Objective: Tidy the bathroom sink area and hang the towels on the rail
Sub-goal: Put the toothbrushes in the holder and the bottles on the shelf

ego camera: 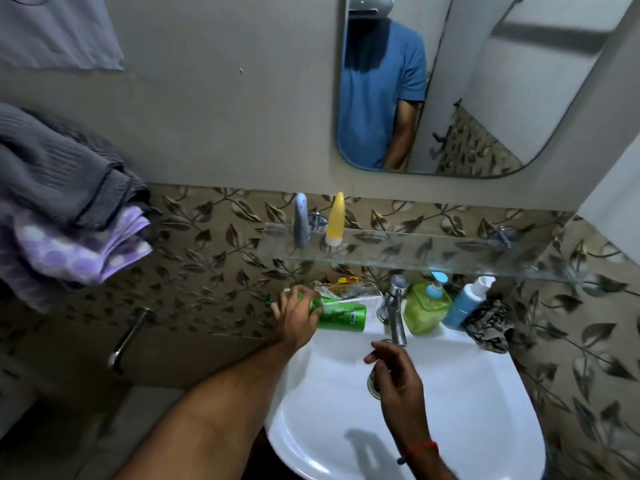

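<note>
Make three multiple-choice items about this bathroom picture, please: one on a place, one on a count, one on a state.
1. Where does the yellow tube stand?
A. in the sink
B. on the glass shelf
C. on the floor

2. How many tubes stand on the glass shelf?
A. two
B. four
C. none

3. What is the left hand doing?
A. hanging free
B. turning the tap
C. gripping the green bottle

Answers:
1 B: the yellow tube stands on the glass shelf.
2 A: only it and a grey tube.
3 C: the left hand closes around the green bottle lying by the tap.
</note>
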